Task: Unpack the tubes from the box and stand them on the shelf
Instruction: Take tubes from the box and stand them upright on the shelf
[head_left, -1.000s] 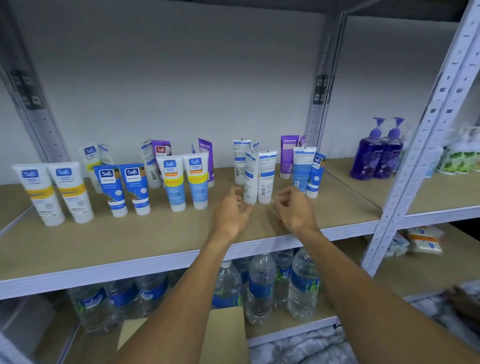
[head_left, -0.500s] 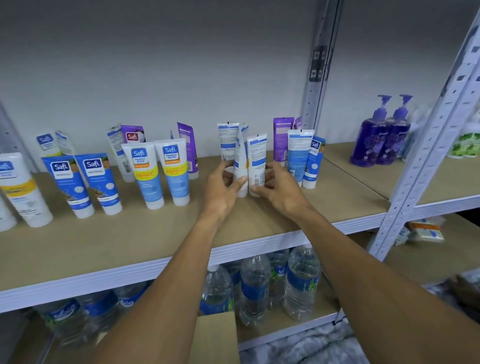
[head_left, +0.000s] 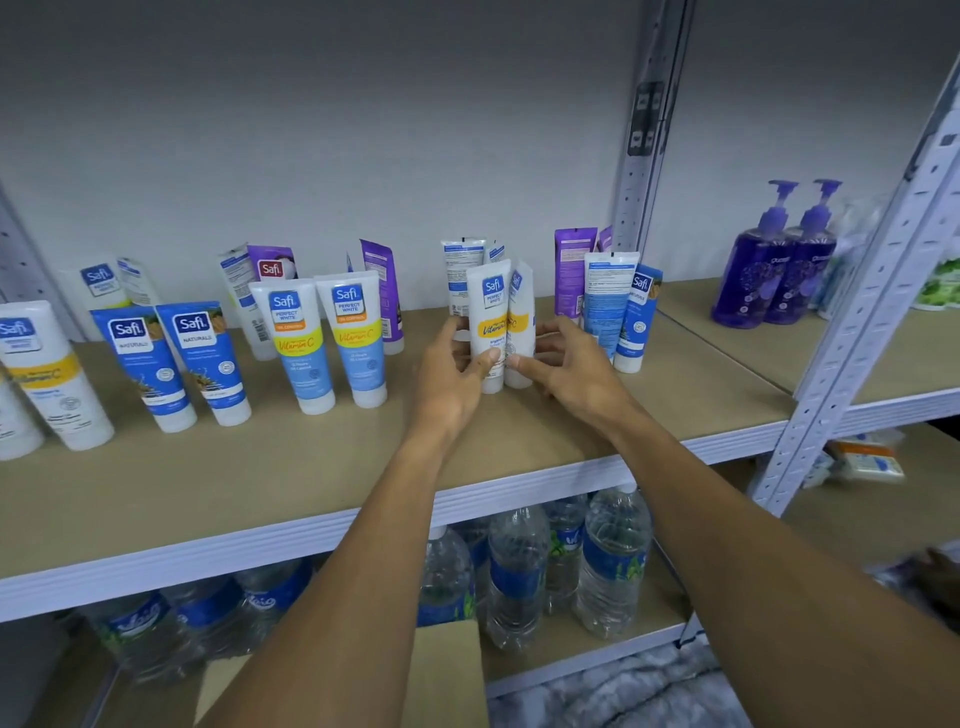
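Two white tubes with yellow bands stand cap-down side by side on the wooden shelf (head_left: 291, 467). My left hand (head_left: 454, 371) grips the left white tube (head_left: 489, 317), thumb across its front. My right hand (head_left: 563, 364) grips the right white tube (head_left: 521, 325) from its right side. Both tubes show their front labels. Several more tubes stand along the shelf: blue ones (head_left: 140, 358), blue-and-white Vitamin C ones (head_left: 298, 343), purple ones (head_left: 571, 270) at the back. A flap of the cardboard box (head_left: 447, 670) shows below, between my forearms.
Two purple pump bottles (head_left: 774, 260) stand on the adjoining shelf to the right, past a white perforated upright (head_left: 852, 338). Water bottles (head_left: 519, 566) fill the lower shelf. A grey wall closes the back.
My hands reached forward and closed round the two white tubes, then turned them, so their front labels now face me instead of the printed backs.
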